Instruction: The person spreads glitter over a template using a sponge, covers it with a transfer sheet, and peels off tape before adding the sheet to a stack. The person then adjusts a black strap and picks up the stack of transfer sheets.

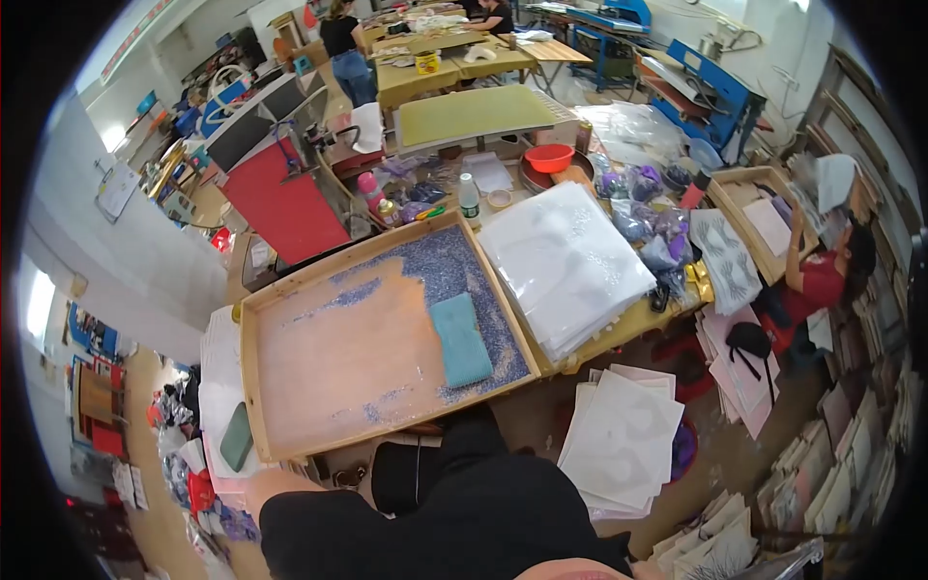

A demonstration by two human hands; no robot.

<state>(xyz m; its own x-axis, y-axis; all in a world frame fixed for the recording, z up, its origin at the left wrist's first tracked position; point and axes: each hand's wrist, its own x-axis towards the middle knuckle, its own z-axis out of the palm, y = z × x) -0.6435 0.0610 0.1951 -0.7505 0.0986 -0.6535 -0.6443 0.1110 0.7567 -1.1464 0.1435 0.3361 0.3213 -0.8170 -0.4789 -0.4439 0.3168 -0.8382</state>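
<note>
In the head view a shallow wooden tray [253, 387] lies in front of my body. Blue-purple glitter beads [448, 253] cover its far and right parts, and bare pinkish base shows elsewhere. A teal sponge-like block [462, 340] rests inside, on the right. Part of my left arm shows at the lower left beside the tray's near corner, but the hand itself is hidden. Nothing of my right hand can be seen. A dark green pad [236, 437] lies just left of the tray. To its right sits a stack of plastic-covered white sheets [565, 261].
A bottle [469, 196] and a red bowl [549, 158] stand behind the tray. Bagged purple materials [657, 217] lie at right, above loose papers [619, 440]. A person in red [817, 271] works at another wooden tray [764, 179]. Two more people are far back.
</note>
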